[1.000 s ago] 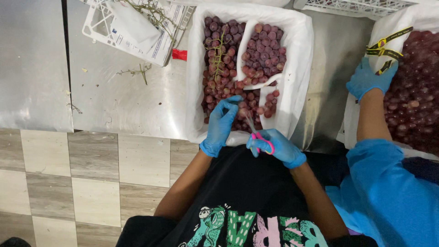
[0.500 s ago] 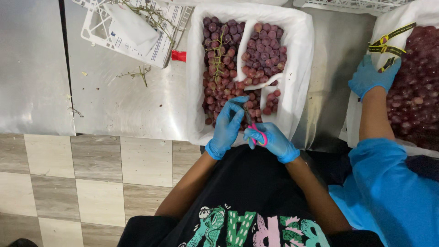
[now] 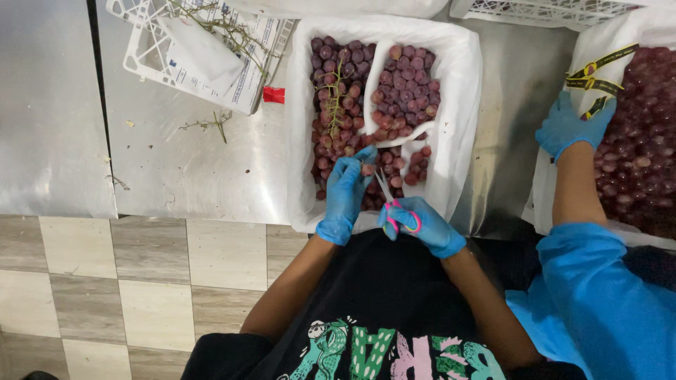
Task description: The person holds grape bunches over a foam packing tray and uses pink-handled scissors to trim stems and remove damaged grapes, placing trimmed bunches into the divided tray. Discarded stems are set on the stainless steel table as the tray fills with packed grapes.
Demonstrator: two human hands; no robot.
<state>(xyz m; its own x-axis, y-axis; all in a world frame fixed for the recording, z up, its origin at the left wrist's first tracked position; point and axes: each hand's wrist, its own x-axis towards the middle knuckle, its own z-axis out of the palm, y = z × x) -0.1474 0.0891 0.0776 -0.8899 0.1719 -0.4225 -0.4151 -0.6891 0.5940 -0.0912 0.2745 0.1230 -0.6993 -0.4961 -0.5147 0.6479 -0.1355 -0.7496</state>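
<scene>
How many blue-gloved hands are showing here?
3. The person's left hand pinches a red grape in the white-lined box; their right hand holds small scissors beside it; a co-worker's gloved hand rests at the second box's edge. Others may be out of frame.

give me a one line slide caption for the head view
Blue-gloved left hand holds a red grape while the right hand trims with pink-handled scissors over a lined box.

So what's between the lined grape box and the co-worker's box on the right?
In the head view, only bare steel table separates the lined grape box from the co-worker's box; the co-worker's gloved hand rests at that box's edge.
</scene>
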